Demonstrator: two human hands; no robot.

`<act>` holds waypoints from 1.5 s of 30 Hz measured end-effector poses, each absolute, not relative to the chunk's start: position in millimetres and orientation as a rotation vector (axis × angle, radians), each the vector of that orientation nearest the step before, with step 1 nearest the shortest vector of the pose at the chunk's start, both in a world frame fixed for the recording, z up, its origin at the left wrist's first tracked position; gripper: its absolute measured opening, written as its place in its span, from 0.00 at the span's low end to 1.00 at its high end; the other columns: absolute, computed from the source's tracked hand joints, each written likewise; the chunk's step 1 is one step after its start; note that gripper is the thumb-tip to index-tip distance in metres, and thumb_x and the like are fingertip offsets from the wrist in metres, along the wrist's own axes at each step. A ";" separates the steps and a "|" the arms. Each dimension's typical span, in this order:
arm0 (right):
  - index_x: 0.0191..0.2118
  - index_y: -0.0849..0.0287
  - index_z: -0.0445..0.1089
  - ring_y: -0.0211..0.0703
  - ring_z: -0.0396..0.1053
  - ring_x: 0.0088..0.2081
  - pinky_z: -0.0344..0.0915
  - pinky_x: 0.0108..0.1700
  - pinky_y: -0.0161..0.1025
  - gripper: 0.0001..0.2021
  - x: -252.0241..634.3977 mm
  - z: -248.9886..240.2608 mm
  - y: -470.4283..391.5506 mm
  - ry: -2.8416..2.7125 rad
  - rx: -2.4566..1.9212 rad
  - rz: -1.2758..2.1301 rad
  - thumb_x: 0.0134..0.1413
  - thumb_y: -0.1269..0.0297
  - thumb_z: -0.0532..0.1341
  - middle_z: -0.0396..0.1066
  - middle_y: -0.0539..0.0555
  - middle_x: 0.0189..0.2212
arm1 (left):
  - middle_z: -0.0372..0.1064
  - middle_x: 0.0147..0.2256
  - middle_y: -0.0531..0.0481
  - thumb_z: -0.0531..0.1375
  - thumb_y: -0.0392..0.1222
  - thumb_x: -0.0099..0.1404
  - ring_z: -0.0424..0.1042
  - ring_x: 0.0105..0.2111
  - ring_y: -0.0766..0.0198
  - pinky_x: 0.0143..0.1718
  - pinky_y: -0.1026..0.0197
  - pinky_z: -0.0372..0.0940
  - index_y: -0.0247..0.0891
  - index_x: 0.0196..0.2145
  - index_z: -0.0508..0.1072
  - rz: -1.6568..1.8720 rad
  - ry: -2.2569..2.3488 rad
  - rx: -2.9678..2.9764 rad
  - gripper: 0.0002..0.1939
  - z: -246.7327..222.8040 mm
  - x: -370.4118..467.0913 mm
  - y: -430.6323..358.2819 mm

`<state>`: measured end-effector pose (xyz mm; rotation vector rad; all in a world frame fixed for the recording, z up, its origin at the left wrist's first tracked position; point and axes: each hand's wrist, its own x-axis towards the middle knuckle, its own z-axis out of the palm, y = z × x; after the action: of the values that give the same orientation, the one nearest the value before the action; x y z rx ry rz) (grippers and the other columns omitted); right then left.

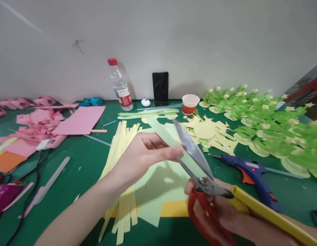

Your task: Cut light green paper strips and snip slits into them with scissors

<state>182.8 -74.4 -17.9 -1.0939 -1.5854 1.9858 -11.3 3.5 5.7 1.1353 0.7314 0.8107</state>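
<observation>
Between the thumb and fingers of my left hand (141, 153) is a pale green paper strip (159, 130), held up above the table. My right hand (228, 210) grips a pair of scissors (204, 181) with one red and one yellow handle. The scissor blades are spread apart, with the strip lying between them close to my left thumb. Below both hands lie light green paper sheets (148, 201) and a yellow-orange sheet (175, 209). A bundle of pale yellow paper strips (118, 143) lies to the left, partly covered by my left forearm.
A blue glue gun (255, 171) lies to the right, beside rows of green paper pieces with stars (265, 126). Along the wall stand a water bottle (122, 92), a phone (160, 89) and a paper cup (190, 104). Pink paper (80, 120) and a black cable (37, 177) are at left.
</observation>
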 end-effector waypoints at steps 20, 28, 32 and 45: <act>0.26 0.56 0.62 0.40 0.59 0.26 0.61 0.31 0.41 0.12 175.8 -16.6 -67.0 -1.516 -1.010 1.976 0.52 0.55 0.49 0.61 0.52 0.25 | 0.74 0.22 0.54 0.67 0.39 0.51 0.70 0.25 0.70 0.29 0.70 0.64 0.36 0.22 0.77 0.990 0.840 1.099 0.04 3.9 -2.2 -3.4; 0.27 0.53 0.63 0.40 0.60 0.26 0.64 0.39 0.43 0.09 178.6 -15.7 -74.3 -1.410 -1.171 1.980 0.54 0.59 0.50 0.60 0.49 0.22 | 0.74 0.21 0.55 0.66 0.33 0.50 0.71 0.22 0.70 0.28 0.70 0.66 0.37 0.22 0.77 0.970 0.734 1.058 0.02 4.3 -0.4 -0.9; 0.45 0.49 0.62 0.42 0.61 0.25 0.65 0.38 0.44 0.13 183.0 -21.6 -75.8 -1.386 -1.193 1.973 0.55 0.54 0.50 0.60 0.48 0.20 | 0.72 0.20 0.54 0.66 0.34 0.49 0.70 0.22 0.68 0.28 0.68 0.66 0.37 0.20 0.76 0.957 0.744 1.101 0.03 4.4 -2.6 1.3; 0.34 0.56 0.64 0.34 0.52 0.18 0.56 0.23 0.35 0.09 177.9 -11.6 -73.8 -1.460 -1.266 1.726 0.51 0.57 0.54 0.55 0.45 0.16 | 0.68 0.19 0.53 0.66 0.39 0.50 0.63 0.19 0.70 0.21 0.68 0.58 0.35 0.20 0.75 0.915 0.835 1.257 0.06 2.8 -7.3 7.0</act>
<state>177.9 -73.8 -11.6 -1.2659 -1.4603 1.7264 -7.3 7.0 2.8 1.2572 0.8353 0.9151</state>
